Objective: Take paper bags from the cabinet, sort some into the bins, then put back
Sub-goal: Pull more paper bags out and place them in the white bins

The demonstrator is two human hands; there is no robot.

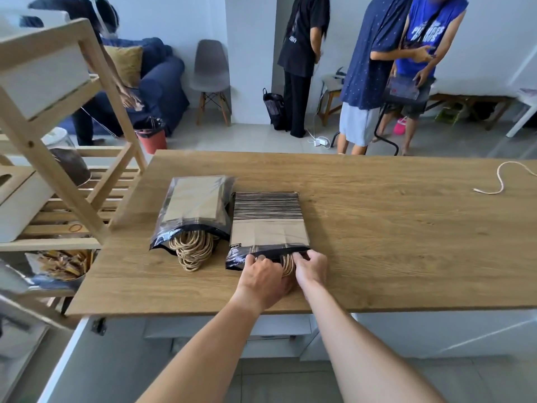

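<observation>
Two bag packs (232, 219) on table (392, 228), both hands (286, 271) gripping one.

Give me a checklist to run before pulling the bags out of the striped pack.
1. Both hands at the pack's open end: ok. The left hand and right hand grip the plastic edge of the striped pack.
2. Handles free of the opening: ok; the rope handles stick out between the hands.
3. Pack flat on the table: ok.
4. Clear of the plain pack: not ok; their sides look to be touching.
5. Room to pull toward the near edge: not ok; the hands are already near it.
6. Bins ready: cannot tell.
</observation>
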